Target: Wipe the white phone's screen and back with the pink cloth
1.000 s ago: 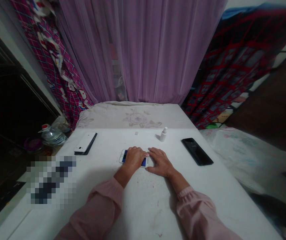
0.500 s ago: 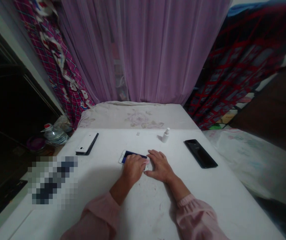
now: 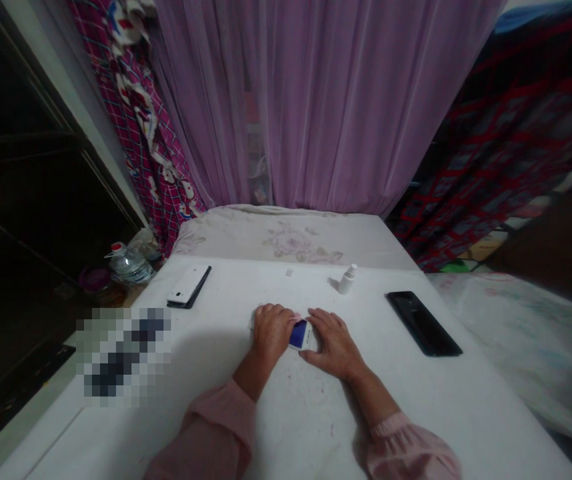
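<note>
A white smartphone [image 3: 298, 335] lies screen up on the white-covered table, its blue-lit screen partly showing between my hands. My left hand [image 3: 271, 331] is closed over the phone's left part and hides most of it. A bit of pink cloth [image 3: 296, 317] pokes out by its fingers, pressed against the screen. Thumb and fingers of my right hand [image 3: 335, 343] grip the phone's right end from both long sides.
Stacked phones [image 3: 189, 287] lie to the left, a black phone [image 3: 423, 323] to the right. A small white spray bottle [image 3: 348, 279] stands behind my hands, near a small pale square [image 3: 289, 273]. A blurred-out patch [image 3: 126, 357] covers something at the left edge.
My left hand has slid with the cloth from the phone's right part toward its left end, uncovering the screen near my right hand. The whole view has shifted slightly.
</note>
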Tool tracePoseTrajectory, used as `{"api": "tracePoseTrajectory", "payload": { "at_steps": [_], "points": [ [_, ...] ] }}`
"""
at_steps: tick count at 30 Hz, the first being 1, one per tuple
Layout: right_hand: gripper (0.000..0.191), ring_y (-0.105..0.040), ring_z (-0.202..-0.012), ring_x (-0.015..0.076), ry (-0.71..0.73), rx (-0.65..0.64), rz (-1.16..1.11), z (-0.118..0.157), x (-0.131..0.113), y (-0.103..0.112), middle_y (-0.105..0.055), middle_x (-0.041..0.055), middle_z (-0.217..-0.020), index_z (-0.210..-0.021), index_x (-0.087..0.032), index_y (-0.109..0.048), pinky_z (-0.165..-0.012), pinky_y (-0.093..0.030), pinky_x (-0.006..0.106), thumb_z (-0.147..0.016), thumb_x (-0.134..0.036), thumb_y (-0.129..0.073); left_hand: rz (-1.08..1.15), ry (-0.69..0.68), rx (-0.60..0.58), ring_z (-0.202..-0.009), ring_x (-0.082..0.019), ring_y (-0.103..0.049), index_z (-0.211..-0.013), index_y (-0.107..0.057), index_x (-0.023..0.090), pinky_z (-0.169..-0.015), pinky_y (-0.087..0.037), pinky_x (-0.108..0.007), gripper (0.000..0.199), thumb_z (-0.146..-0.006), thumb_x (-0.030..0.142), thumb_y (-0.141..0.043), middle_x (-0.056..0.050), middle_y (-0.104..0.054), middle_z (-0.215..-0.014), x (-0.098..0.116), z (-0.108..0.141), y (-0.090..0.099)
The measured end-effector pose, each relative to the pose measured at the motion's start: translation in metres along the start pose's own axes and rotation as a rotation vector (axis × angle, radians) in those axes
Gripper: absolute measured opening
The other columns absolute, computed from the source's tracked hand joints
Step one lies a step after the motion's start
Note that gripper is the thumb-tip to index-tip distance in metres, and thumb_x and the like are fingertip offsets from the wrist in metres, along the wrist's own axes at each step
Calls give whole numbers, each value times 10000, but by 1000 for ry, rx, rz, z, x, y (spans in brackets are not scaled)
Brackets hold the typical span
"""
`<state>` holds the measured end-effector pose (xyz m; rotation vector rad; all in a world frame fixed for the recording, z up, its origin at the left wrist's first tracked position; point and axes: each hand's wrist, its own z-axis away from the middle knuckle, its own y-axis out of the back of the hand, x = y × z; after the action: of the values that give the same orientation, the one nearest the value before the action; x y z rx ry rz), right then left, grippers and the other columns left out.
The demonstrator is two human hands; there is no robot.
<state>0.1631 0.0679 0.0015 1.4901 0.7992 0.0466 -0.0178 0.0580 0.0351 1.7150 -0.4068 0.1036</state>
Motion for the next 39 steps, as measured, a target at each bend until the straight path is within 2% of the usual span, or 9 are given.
{"api": "tracePoseTrajectory", "payload": {
  "at_steps": [6, 9, 12, 20, 23, 29, 31, 34, 39],
  "points": [
    [717, -377, -1372, 345, 23, 26, -12, 0, 1, -1, -465, 168, -1458, -1320, -191, -528, -1125, -221, 562, -694, -495, -699, -60, 122, 81, -932, -234, -566, -910, -718, 248, -843, -318, -378, 233, -948, 358, -516, -55, -702, -926, -36, 3, 12],
    [711, -374, -1373, 348, 24, 37, -9, 0, 2, -3, -459, 167, -1464, -1318, -196, -529, -1124, -219, 558, -693, -489, -702, -84, 180, 85, -920, -236, -572, -887, -721, 239, -822, -322, -372, 240, -941, 354, -517, -59, -702, -909, -46, 2, 17],
    [717, -377, -1371, 349, 19, 37, -9, 0, 1, -3, -459, 166, -1464, -1320, -199, -527, -1120, -224, 558, -689, -488, -706, -71, 173, 75, -921, -235, -575, -899, -722, 238, -827, -327, -373, 222, -935, 335, -526, -56, -707, -915, -40, 1, 15],
    [727, -386, -1367, 334, 2, 20, -2, 0, -1, 1, -462, 166, -1462, -1324, -173, -527, -1126, -236, 543, -690, -480, -705, 25, 26, 32, -941, -224, -574, -962, -721, 257, -867, -331, -382, 201, -949, 325, -532, -51, -708, -930, 3, 5, 0],
    [732, -386, -1366, 333, 7, 19, 2, 0, -1, 0, -462, 164, -1462, -1326, -174, -527, -1127, -237, 546, -691, -491, -706, 17, 39, 30, -935, -222, -575, -954, -720, 265, -858, -332, -378, 210, -955, 335, -522, -45, -705, -930, -2, 5, 2],
    [737, -375, -1371, 344, 15, 20, 3, 0, 0, 1, -459, 172, -1463, -1324, -169, -531, -1127, -237, 550, -691, -500, -711, -66, 167, 61, -942, -237, -584, -933, -724, 251, -837, -332, -376, 222, -948, 348, -525, -53, -713, -955, -44, 4, 17],
    [733, -376, -1371, 345, 21, 19, -3, 0, 1, 1, -460, 170, -1462, -1324, -173, -532, -1128, -236, 548, -695, -505, -710, -80, 199, 71, -936, -240, -586, -928, -725, 244, -832, -333, -375, 237, -950, 350, -515, -56, -716, -954, -51, 3, 21],
    [742, -377, -1369, 344, 25, 26, -13, 0, 3, -1, -461, 173, -1461, -1322, -159, -533, -1128, -235, 544, -692, -509, -712, -87, 208, 64, -939, -235, -581, -923, -722, 231, -836, -330, -371, 221, -944, 317, -520, -61, -712, -954, -46, 2, 20],
    [728, -378, -1369, 335, 20, 41, -9, 0, 3, -5, -465, 163, -1461, -1317, -166, -537, -1129, -231, 545, -689, -491, -712, -12, 115, 65, -933, -219, -572, -929, -712, 244, -847, -328, -365, 162, -928, 264, -551, -43, -699, -921, -20, 6, 7]
  ]
}}
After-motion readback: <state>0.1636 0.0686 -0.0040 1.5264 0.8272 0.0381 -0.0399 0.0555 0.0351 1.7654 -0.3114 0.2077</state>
